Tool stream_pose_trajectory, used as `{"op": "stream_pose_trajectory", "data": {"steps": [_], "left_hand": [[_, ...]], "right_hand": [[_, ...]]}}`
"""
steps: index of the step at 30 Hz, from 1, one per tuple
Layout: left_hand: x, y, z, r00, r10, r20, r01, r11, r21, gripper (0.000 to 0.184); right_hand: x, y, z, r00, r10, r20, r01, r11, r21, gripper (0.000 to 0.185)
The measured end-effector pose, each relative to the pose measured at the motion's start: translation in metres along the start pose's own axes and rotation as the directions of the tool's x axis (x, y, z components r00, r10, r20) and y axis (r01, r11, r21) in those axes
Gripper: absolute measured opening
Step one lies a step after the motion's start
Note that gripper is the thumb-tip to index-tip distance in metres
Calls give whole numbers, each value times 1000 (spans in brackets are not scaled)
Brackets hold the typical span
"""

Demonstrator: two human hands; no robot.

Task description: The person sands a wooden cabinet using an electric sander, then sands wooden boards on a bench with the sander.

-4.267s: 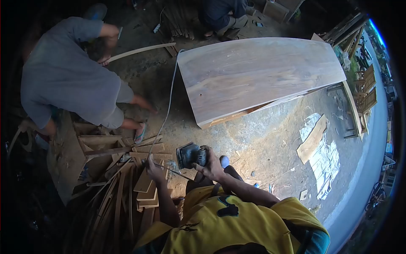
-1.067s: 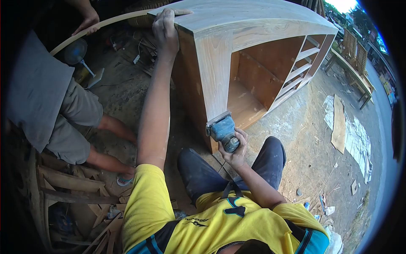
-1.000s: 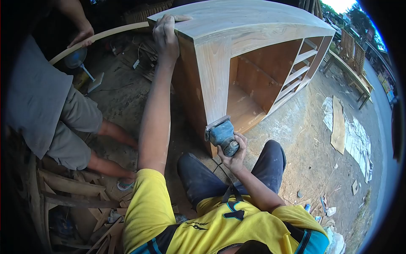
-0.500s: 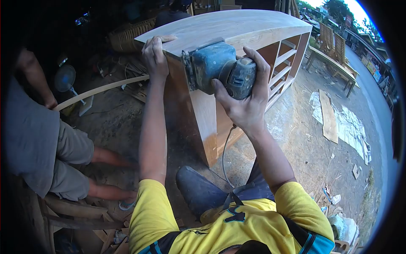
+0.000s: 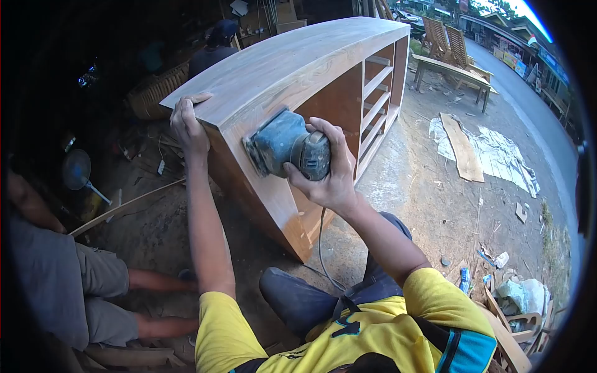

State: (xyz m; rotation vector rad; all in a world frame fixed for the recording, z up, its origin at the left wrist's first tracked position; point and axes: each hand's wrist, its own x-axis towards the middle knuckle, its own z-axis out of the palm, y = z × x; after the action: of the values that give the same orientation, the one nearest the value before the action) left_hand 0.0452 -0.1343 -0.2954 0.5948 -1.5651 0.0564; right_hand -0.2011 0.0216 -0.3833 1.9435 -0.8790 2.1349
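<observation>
Our right hand point(image 5: 333, 179) clamps a dusty blue power sander point(image 5: 280, 144) against a pale wooden cabinet point(image 5: 267, 62); near it, our left hand point(image 5: 189, 128) grips the top corner point(image 5: 217, 125), probably bracing against the push.

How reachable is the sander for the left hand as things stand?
Probably yes. The left hand is on the cabinet's near top corner, close to the sander, with nothing visible between them. The right hand grips the other end, leaving the blue body's near side uncovered.
</observation>
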Motion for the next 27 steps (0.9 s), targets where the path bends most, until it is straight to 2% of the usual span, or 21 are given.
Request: {"op": "stream_pose_trajectory", "data": {"steps": [2,3,5,6,8,11,12,13,14,15,16,17,19,20,21,22,23,24,25,27], "left_hand": [[-5,17,7,1000,-20,-4,20,997,-71,58],[-8,25,9,999,-46,-12,44,990,-131,59],[-12,31,9,999,-26,43,30,995,-97,61],[-13,30,9,999,-40,30,43,993,-107,61],[-17,29,11,998,-56,26,59,991,-118,61],[-13,24,12,999,-49,2,49,988,-144,61],[-14,26,12,997,-75,-10,73,985,-154,60],[-16,29,12,995,-103,-11,100,981,-164,59],[-15,40,9,996,-84,6,84,995,-54,59],[-17,41,10,993,-117,8,117,989,-87,58],[-20,48,11,995,-97,35,100,988,-115,59],[-22,56,12,995,-76,63,84,987,-140,59],[-21,73,11,995,-55,84,67,988,-137,56],[-23,82,11,995,-48,92,60,989,-136,53],[-25,90,15,996,-32,85,42,992,-123,53],[-27,98,20,996,-73,56,72,997,20,47],[-29,102,24,994,-112,21,107,981,162,42],[-30,103,27,997,-83,-4,82,982,173,32],[-30,102,30,998,-69,-9,70,979,190,32],[-34,103,31,988,-133,-72,145,970,194,29]], "right_hand": [[26,25,-12,992,86,-91,-87,996,-10,81],[39,39,-21,971,210,-115,-207,978,42,77],[64,76,-44,887,435,-157,-423,900,101,73],[80,78,-56,795,581,-176,-568,814,122,74],[84,131,-69,721,648,-244,-606,761,231,71],[64,137,-62,645,713,-274,-634,700,329,70],[53,115,-53,651,720,-240,-634,690,349,73],[29,121,-35,693,659,-292,-567,749,343,75],[19,84,-26,687,674,-272,-573,733,367,76],[10,63,-16,652,737,-177,-571,631,524,78],[-3,66,-5,731,625,-273,-517,769,376,79],[-8,62,-3,728,640,-244,-512,745,427,78],[-12,77,15,603,758,-247,-422,566,708,70],[-14,92,16,606,758,-242,-411,559,720,70],[-8,110,16,508,849,-146,-357,361,861,60],[-2,130,16,418,908,-16,-274,143,951,51],[-1,155,17,428,904,-2,-264,127,956,51],[-1,184,17,458,879,133,-176,-56,983,42],[4,207,14,495,830,258,-91,-246,965,35],[18,236,7,486,799,354,31,-420,907,36]]}}
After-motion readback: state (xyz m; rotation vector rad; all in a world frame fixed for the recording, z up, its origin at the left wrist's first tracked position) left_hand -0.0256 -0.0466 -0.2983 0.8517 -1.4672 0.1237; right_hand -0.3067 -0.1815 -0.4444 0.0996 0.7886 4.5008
